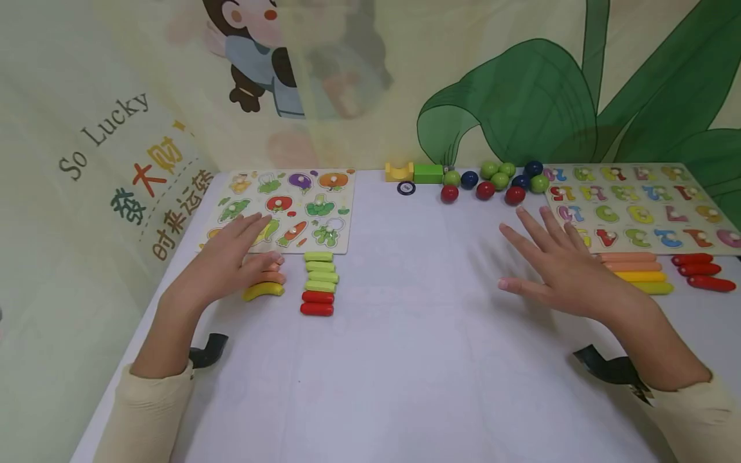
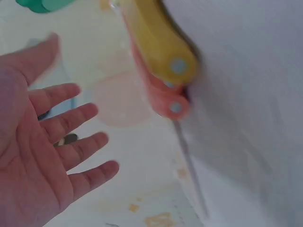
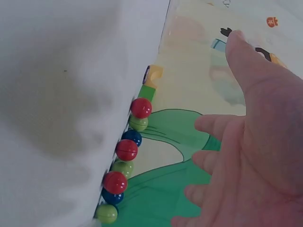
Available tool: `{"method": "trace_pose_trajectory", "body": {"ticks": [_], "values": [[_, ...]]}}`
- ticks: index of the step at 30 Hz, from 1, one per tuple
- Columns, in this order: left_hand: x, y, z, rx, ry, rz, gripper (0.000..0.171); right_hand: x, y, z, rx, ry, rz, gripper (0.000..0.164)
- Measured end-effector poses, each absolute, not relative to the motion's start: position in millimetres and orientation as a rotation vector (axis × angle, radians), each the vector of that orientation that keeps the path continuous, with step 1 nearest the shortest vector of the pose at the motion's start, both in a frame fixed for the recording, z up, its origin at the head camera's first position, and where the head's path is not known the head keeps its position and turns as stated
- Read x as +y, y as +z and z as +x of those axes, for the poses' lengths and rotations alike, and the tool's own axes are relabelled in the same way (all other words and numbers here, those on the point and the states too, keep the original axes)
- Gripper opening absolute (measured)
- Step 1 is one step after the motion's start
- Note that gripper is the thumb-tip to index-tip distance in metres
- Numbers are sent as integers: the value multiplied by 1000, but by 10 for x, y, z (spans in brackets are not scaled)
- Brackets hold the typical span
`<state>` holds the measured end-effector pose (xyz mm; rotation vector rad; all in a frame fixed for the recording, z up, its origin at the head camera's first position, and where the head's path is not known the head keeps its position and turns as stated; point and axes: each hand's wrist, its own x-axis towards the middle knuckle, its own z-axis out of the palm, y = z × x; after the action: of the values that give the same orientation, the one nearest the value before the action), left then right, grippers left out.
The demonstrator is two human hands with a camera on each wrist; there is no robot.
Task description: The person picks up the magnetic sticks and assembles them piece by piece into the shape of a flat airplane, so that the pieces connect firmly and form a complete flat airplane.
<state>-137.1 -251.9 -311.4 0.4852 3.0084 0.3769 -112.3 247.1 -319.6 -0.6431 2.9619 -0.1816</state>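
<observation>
My left hand [image 1: 226,263] is held over the vegetable picture board [image 1: 347,218] with its fingers stretched out. Just under it lie a yellow curved piece [image 1: 263,291] and pink pieces, partly covered by the fingers; in the left wrist view a yellow piece [image 2: 158,45] and a pink piece [image 2: 168,101] appear apart from the palm. My right hand [image 1: 558,273] spreads its fingers above the white table, near the number board [image 1: 631,212]. The palm holds nothing in the right wrist view. Closest to its wrist are orange, yellow and lime sticks [image 1: 654,287].
Green and red short sticks [image 1: 319,277] form a column in the left middle. Red, green and blue balls [image 1: 485,190] cluster at the back, beside a green block [image 1: 428,173], a yellow block [image 1: 399,172] and a black disc [image 1: 406,188]. Red pieces [image 1: 711,283] lie far right.
</observation>
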Motion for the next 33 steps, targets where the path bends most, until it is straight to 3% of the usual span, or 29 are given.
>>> {"method": "trace_pose_trajectory", "body": {"ticks": [6, 12, 24, 33], "values": [[-2672, -3224, -1466, 2955, 407, 363, 41, 2459, -3230, -1142, 2905, -213, -648, 85], [-2759, -3300, -1517, 2914, 370, 376, 27, 2401, -3311, -1173, 2787, -262, -616, 88], [-2746, -3308, -1506, 2895, 377, 380, 24, 2345, -3471, -1143, 2722, -182, -668, 85], [-2668, -3261, -1497, 2952, 407, 309, 33, 2331, -3462, -1138, 2743, -157, -688, 84]]}}
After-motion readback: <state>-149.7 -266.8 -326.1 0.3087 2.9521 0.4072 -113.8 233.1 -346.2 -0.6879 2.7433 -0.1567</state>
